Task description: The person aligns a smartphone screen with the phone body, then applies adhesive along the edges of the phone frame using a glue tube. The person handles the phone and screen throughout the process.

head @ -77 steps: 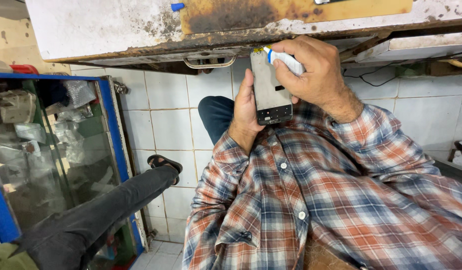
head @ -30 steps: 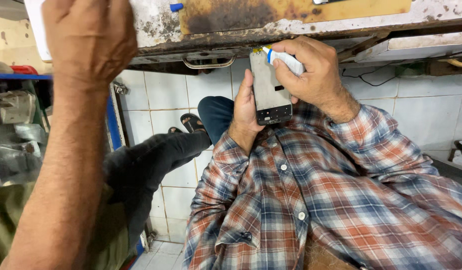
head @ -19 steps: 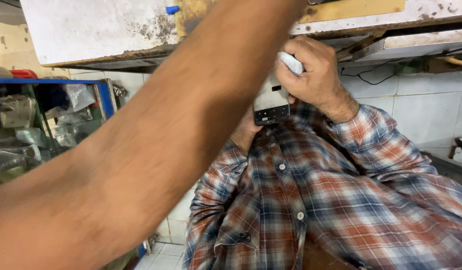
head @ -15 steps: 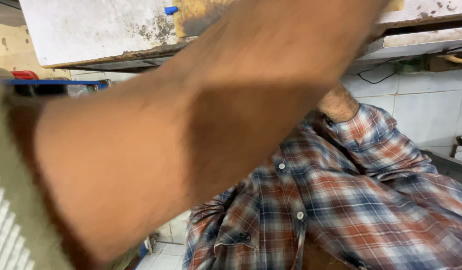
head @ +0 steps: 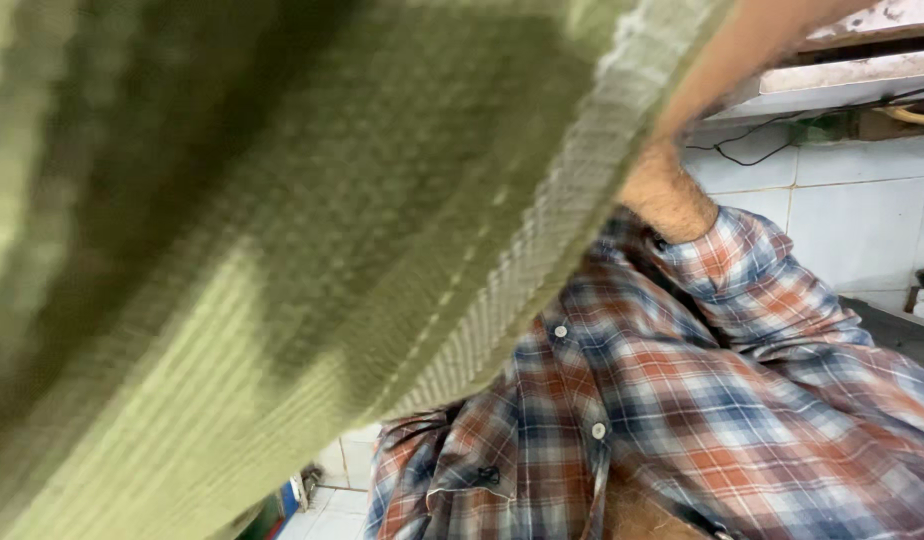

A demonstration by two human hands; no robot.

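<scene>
Most of the view is blocked by an olive sleeve (head: pixel 282 250). Only a wrist (head: pixel 667 195) above the plaid cuff (head: pixel 732 260) is seen. Both hands are hidden; grip, held item's position and progress cannot be judged.

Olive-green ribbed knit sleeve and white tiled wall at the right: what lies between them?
In the head view, a bare hairy forearm lies there, coming out of a red, blue and white checked shirt cuff.

I see no packages, labels, signs or screens; a green sleeve (head: pixel 282 250) covers my view from nine to one o'clock.
</scene>
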